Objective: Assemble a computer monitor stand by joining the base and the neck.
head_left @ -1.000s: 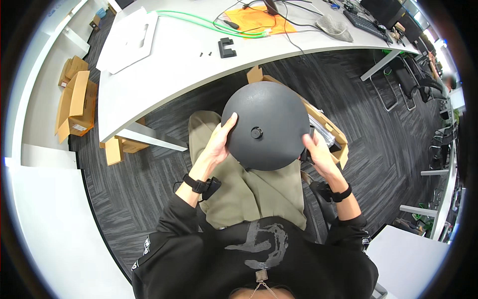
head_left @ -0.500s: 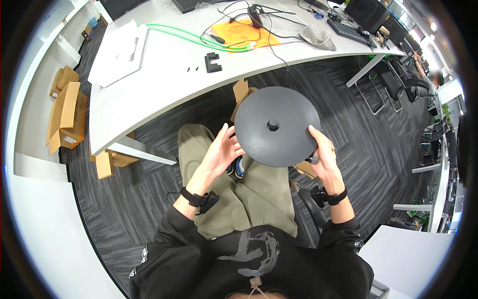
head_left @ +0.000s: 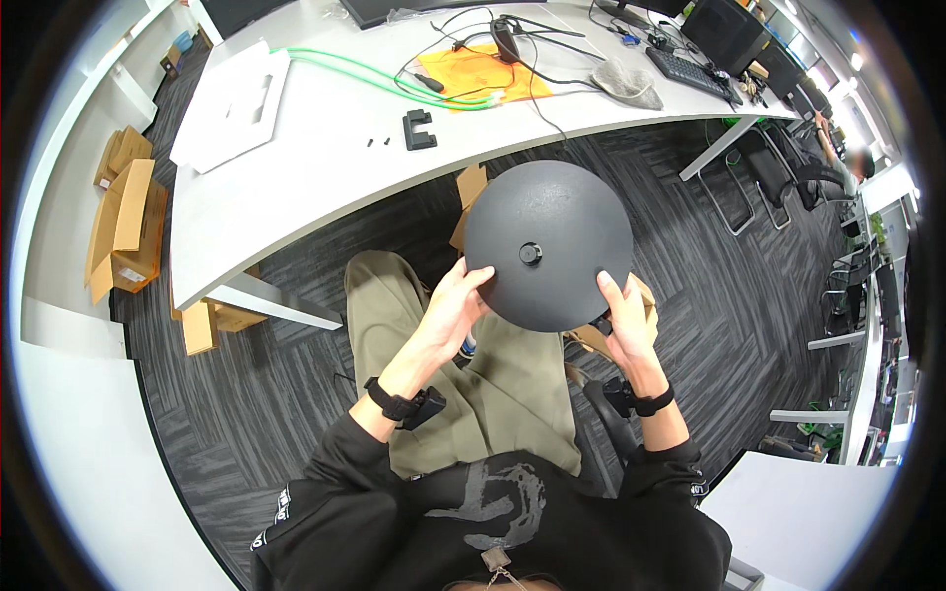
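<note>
Floor: dark grey patterned carpet (head_left: pixel 729 325) across the middle and right of the frame. A long white desk (head_left: pixel 325 167) runs from the left of the frame to the upper right, its near edge bowed by the lens. Black chair (head_left: pixel 764 163) at upper right, beside the desk. Open cardboard box (head_left: pixel 138 231) on the carpet, left of frame. On the desk, upper left: flat white panel (head_left: pixel 232 113) with a slot-like cut-out.

Dark grey round disc (head_left: pixel 549 222) just above frame centre, held up in front of the lap, broad face toward the camera, clear of the desk.

Grip: left hand (head_left: pixel 456 313) clamped on the disc's lower left rim, thumb on the upper face, fingers partly hidden beneath. Right hand (head_left: pixel 629 323) clamped on the lower right rim, thumb on the face; its fingers are mostly out of sight. Hands well apart, the disc's lower part between them.

Orange sheet (head_left: pixel 473 74) on the desk, top centre, under dark cables. Black bracket (head_left: pixel 418 131), notched, near the desk's front edge. Short black knob (head_left: pixel 531 253) stands on the disc face, near its middle. Two small dark pieces (head_left: pixel 371 143) lie left of the bracket.
</note>
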A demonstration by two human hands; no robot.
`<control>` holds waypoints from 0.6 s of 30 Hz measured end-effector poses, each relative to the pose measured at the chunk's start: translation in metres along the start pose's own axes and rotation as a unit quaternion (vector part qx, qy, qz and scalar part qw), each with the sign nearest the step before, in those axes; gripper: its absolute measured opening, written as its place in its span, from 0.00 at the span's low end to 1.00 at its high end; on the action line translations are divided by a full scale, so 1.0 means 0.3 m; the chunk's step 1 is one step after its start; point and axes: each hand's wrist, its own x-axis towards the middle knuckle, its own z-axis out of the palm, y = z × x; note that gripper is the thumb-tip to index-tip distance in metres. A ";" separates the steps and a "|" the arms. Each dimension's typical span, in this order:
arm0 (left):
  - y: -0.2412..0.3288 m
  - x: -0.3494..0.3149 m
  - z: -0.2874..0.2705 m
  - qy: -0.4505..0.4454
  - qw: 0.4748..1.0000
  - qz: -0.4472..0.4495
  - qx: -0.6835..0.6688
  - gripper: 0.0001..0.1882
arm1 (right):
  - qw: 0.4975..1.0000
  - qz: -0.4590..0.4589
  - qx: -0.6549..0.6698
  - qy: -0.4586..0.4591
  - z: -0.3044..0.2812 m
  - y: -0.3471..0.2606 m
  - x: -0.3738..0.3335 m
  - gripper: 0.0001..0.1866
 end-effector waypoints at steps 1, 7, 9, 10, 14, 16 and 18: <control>-0.007 0.000 0.001 0.024 0.998 0.013 0.049 0.21 | 1.000 -0.009 0.000 -0.015 0.001 0.001 -0.004 0.28; -0.008 0.020 0.001 0.063 0.993 0.034 0.092 0.28 | 0.968 -0.172 -0.179 -0.026 -0.003 -0.037 -0.021 0.27; -0.005 0.024 0.002 0.028 0.995 0.032 0.094 0.30 | 0.969 -0.178 -0.167 -0.039 -0.002 -0.038 -0.021 0.25; -0.002 0.025 0.002 0.018 0.995 0.040 0.086 0.31 | 0.970 -0.173 -0.169 -0.033 -0.003 -0.035 -0.021 0.25; 0.012 0.026 -0.002 0.020 0.995 0.055 0.080 0.32 | 0.968 -0.161 -0.193 -0.021 -0.022 -0.022 -0.012 0.32; 0.034 0.025 -0.021 0.009 0.989 0.080 0.121 0.32 | 0.986 -0.106 -0.119 -0.039 -0.031 -0.024 -0.007 0.29; 0.058 0.004 -0.059 -0.020 0.996 0.051 0.070 0.32 | 0.997 0.016 -0.056 -0.056 -0.039 -0.039 -0.001 0.29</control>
